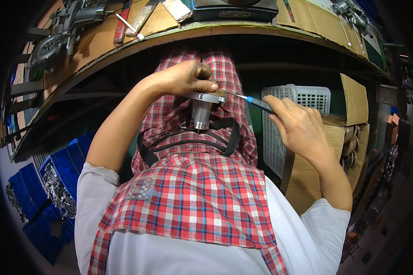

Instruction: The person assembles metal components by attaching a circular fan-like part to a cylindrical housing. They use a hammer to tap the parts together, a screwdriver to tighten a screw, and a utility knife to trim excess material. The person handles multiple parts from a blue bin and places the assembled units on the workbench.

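Over my lap, my left hand [192, 79] grips a grey metal motor housing [201, 113], fingers closed on its wide flange with the thumb along the top. The housing's cylinder points back toward my body. A brownish part [220, 92] shows at the flange, beside my thumb. My right hand [300, 126] is wrapped round the blue and black handle of a thin-shafted screwdriver [257, 102]. Its shaft points left, with the tip close to the flange's right side; I cannot tell whether it touches. A red checked apron [197, 197] covers my lap.
The workbench edge [215, 31] runs across the far side, bearing metal assemblies [73, 27] at left. To the right stand a white plastic basket [275, 133] and a cardboard box [316, 165] with ring-shaped parts. Blue bins [71, 160] of metal parts sit at left.
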{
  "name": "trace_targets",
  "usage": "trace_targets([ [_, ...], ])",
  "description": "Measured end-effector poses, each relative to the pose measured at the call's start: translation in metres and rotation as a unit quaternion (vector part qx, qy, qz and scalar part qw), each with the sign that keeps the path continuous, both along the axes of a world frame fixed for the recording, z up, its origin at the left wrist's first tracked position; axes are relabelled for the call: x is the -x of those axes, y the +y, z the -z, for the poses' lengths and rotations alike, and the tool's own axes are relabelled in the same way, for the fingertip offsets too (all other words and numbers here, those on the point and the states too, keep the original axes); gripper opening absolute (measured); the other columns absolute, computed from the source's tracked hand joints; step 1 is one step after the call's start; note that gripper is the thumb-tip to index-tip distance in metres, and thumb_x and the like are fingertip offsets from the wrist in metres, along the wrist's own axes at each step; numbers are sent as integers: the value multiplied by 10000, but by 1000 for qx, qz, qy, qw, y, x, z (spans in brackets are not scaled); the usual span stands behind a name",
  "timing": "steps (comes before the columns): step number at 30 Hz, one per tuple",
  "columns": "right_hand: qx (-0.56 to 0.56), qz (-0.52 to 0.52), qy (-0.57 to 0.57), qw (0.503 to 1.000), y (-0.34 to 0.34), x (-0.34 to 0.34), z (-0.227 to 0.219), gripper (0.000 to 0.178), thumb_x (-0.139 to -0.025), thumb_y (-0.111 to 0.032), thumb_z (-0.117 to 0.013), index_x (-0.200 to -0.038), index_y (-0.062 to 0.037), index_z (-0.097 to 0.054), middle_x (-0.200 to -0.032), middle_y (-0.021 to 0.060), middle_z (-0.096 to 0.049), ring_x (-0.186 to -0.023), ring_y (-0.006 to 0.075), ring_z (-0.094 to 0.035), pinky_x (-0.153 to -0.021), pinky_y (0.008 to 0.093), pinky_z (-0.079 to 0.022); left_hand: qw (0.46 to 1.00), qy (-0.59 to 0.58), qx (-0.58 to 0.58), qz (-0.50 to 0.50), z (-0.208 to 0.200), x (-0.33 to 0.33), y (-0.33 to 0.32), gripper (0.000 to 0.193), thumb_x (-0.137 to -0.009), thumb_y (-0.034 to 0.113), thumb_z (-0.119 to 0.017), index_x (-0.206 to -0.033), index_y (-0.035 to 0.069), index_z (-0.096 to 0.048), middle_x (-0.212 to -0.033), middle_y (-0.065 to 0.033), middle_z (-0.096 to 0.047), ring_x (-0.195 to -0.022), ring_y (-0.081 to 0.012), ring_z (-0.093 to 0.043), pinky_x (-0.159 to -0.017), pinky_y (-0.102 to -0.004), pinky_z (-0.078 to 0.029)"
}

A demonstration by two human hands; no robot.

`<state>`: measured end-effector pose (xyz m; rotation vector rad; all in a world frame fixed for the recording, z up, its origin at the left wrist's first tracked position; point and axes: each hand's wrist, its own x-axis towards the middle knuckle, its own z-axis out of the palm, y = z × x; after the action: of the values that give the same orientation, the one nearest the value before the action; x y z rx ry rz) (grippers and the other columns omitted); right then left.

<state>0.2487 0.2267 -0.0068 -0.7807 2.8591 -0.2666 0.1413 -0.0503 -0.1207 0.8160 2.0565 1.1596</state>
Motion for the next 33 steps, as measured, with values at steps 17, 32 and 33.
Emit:
trace_targets([
  [17,-70,-76,67,992,-14,10,21,354,-797,-55,-628,-1144,-114,-591,-748,66,-519,-627,234,-589,-513,366,-482,998,-60,20,-8,3,6,-33,257,-872,213,-683,-1040,21,-707,-963,-102,-661,-937,-232,-639,-834,-378,-517],
  [32,-91,-93,199,971,-24,-6,30,203,-877,-264,-654,-1015,-116,-666,-620,2,-442,-501,112,-478,-420,246,-400,995,51,56,-60,-14,-4,-23,229,-807,177,-726,-1008,68,-741,-991,-69,-693,-1052,-240,-542,-959,-391,-442],
  [33,-93,-95,202,970,-24,-6,29,205,-874,-265,-656,-1015,-116,-666,-621,3,-442,-501,112,-479,-420,246,-399,999,29,11,15,-21,-2,-13,259,-807,203,-734,-1032,74,-733,-1023,-65,-688,-1078,-251,-534,-970,-399,-438],
])
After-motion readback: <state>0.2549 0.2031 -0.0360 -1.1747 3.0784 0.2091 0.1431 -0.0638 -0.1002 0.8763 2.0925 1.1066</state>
